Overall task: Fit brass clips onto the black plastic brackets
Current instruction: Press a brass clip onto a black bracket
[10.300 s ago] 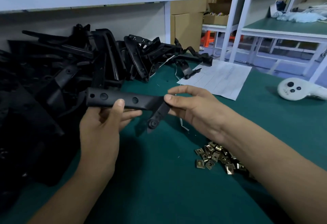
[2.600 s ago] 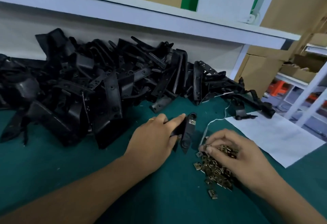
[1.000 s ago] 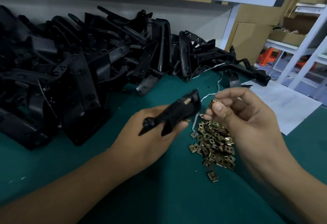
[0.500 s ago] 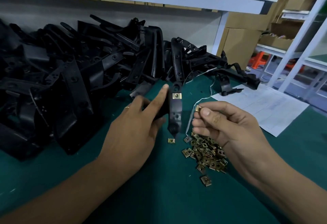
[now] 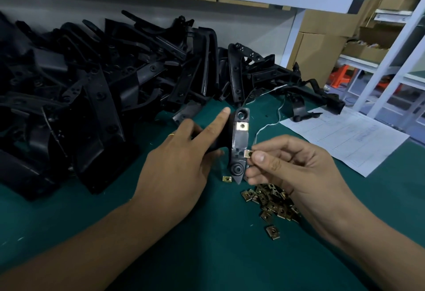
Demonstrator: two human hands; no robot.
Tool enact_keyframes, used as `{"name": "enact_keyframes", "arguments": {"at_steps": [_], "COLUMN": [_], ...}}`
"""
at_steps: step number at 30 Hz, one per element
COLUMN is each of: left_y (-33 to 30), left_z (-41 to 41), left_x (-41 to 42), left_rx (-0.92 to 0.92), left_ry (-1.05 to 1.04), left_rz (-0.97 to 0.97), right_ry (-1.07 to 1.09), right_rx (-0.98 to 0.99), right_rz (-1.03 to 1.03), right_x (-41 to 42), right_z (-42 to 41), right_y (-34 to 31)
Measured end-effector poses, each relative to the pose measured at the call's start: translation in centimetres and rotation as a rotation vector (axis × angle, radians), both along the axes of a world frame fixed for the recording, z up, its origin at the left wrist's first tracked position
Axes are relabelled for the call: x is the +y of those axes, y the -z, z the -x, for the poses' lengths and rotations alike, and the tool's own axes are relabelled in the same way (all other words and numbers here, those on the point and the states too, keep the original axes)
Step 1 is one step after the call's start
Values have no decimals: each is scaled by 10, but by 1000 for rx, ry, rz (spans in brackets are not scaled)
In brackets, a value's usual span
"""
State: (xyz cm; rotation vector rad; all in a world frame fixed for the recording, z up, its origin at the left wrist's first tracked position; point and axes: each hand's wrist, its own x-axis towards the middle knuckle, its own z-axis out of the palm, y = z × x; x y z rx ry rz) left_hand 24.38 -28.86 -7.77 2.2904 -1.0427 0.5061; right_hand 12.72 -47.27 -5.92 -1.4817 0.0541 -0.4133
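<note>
Gripping long black plastic bracket (image 5: pixel 239 143) upright over green mat, left hand (image 5: pixel 181 166), thumb hidden | pinching square brass clip (image 5: pixel 248 153) against bracket's lower edge, right hand (image 5: pixel 296 166) | loose clip heap (image 5: pixel 271 201) partly covered.

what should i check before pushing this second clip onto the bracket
1. Bracket held steady: ok, left hand grips it upright over the mat.
2. First clip seated: ok, it sits square on the upper slot.
3. Second clip in the pinch: ok, right hand holds it at the bracket's right edge.
4. Clip's open side facing the bracket: cannot tell, fingers hide it.
5. Spare clips within reach: ok, pile of clips lies under the right hand.
6. Stray clip: not ok, it lies apart beside the bracket's tip.
</note>
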Motion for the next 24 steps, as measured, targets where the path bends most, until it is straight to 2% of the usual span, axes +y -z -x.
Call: {"name": "enact_keyframes", "arguments": {"at_steps": [13,24], "left_y": [1,2], "left_z": [-1,-1], "left_x": [1,1], "left_rx": [35,-1], "left_ry": [7,51], "left_rz": [41,4], "right_ry": [7,-8], "right_rx": [-14,-2], "right_rz": [-29,37], "right_x": [0,2], "right_z": [-1,1], "right_y": [1,-1]}}
